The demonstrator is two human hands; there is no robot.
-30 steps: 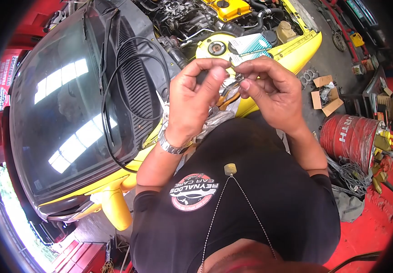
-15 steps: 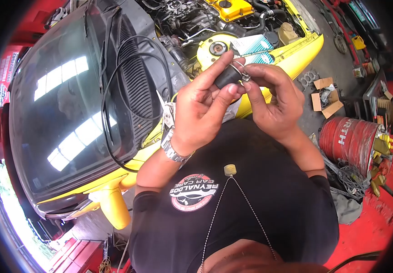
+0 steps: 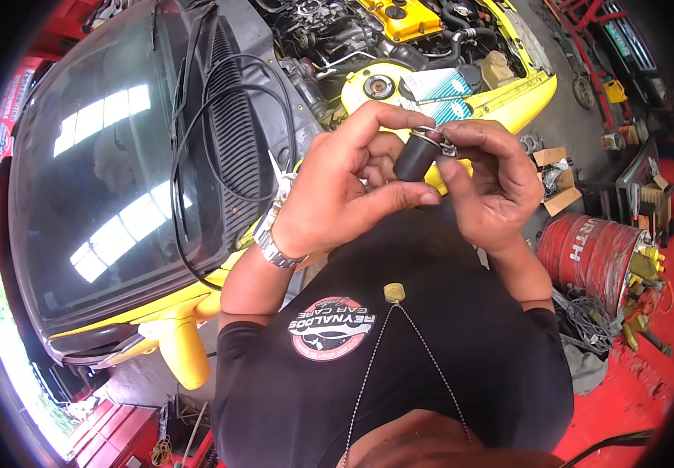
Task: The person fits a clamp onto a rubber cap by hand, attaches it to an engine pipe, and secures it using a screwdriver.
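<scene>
My left hand (image 3: 341,175), with a metal watch at its wrist, holds a short black cylinder (image 3: 416,159) between its fingers and thumb. The cylinder is tilted, its upper end towards the right. A thin metal ring clamp (image 3: 429,134) sits at that upper end, and my left index fingertip touches it. My right hand (image 3: 490,175) pinches the clamp's small screw part between thumb and fingers. Both hands are above the yellow fender, in front of my black shirt.
Blue-and-white boxes (image 3: 440,87) lie by the open engine bay (image 3: 344,39) of a yellow car. A black cable (image 3: 291,117) loops near the windshield (image 3: 111,156). On the right are an open carton (image 3: 559,204) and a red drum (image 3: 586,253).
The black cylinder, hidden at first, came into view and now stands more upright between my hands. My left thumb has moved down to its lower end. The view has shifted slightly.
</scene>
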